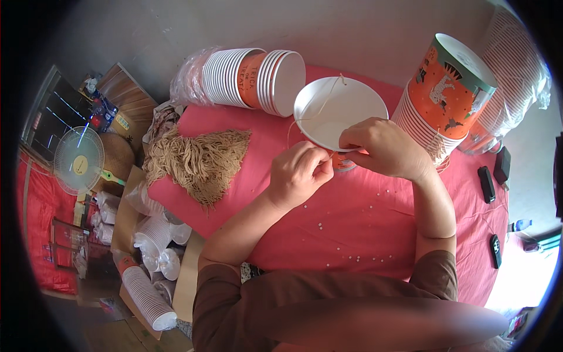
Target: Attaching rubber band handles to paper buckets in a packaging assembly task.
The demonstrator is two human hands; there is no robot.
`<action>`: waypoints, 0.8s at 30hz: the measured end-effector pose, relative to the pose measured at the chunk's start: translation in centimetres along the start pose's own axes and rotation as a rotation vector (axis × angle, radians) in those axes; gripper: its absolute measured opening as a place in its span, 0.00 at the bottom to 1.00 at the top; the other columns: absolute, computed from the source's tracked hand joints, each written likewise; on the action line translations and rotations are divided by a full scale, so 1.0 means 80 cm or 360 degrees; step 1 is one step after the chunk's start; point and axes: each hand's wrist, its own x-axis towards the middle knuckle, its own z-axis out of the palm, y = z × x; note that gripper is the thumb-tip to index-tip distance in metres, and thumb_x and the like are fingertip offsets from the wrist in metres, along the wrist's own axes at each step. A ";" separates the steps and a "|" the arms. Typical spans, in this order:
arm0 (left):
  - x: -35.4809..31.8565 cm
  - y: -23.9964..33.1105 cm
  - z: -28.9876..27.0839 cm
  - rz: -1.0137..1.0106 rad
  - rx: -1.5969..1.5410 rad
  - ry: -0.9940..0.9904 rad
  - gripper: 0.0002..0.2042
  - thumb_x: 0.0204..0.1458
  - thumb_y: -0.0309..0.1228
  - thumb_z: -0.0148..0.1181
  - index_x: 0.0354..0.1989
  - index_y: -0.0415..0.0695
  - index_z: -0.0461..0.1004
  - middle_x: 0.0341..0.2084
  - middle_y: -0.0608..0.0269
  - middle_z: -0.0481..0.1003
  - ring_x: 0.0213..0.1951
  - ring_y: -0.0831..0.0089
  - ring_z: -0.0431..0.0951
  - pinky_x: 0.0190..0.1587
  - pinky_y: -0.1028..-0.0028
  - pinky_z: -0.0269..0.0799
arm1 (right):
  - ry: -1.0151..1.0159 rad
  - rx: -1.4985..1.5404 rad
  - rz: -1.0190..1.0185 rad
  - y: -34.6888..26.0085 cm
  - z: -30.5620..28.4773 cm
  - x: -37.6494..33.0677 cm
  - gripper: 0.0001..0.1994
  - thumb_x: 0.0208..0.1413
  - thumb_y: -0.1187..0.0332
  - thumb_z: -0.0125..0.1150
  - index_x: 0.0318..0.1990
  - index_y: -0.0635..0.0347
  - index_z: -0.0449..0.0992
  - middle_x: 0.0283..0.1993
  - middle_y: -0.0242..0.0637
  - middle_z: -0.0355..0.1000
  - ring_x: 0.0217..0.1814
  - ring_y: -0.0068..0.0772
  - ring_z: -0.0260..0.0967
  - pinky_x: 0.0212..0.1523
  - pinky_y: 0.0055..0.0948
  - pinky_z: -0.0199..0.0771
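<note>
While hands work, cup stacks [252, 79] flanking.

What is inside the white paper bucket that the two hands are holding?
Inside the paper bucket only a thin string shows against the bare white wall. The right hand and left hand cover its near rim, so that part stays hidden.
</note>
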 end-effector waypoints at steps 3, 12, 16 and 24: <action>0.000 -0.001 0.000 0.0014 0.0003 0.0004 0.10 0.41 0.18 0.66 0.28 0.42 0.70 0.22 0.63 0.74 0.22 0.69 0.77 0.23 0.72 0.73 | 0.0001 0.0016 0.0004 -0.002 0.000 0.000 0.05 0.48 0.73 0.63 0.33 0.62 0.75 0.30 0.42 0.75 0.35 0.47 0.74 0.36 0.40 0.73; 0.003 0.000 0.001 0.0073 0.0036 0.0049 0.10 0.41 0.17 0.68 0.28 0.42 0.71 0.21 0.63 0.74 0.21 0.68 0.76 0.21 0.71 0.71 | -0.0068 0.0147 0.0082 -0.007 -0.009 0.002 0.06 0.54 0.70 0.61 0.35 0.64 0.76 0.30 0.43 0.76 0.34 0.45 0.75 0.35 0.37 0.73; 0.005 0.000 0.004 0.0090 0.0020 0.0073 0.10 0.42 0.18 0.68 0.28 0.42 0.72 0.22 0.63 0.74 0.21 0.68 0.76 0.21 0.71 0.71 | 0.0076 0.0387 0.0125 0.001 -0.004 0.010 0.08 0.57 0.71 0.60 0.40 0.66 0.78 0.33 0.43 0.79 0.36 0.38 0.78 0.36 0.33 0.75; 0.004 -0.003 0.003 0.0117 0.0028 0.0076 0.10 0.42 0.20 0.68 0.29 0.44 0.71 0.21 0.65 0.72 0.22 0.68 0.76 0.21 0.70 0.72 | -0.0226 0.0597 0.0067 0.018 -0.006 0.026 0.08 0.56 0.73 0.59 0.41 0.66 0.80 0.33 0.42 0.79 0.36 0.31 0.78 0.39 0.28 0.75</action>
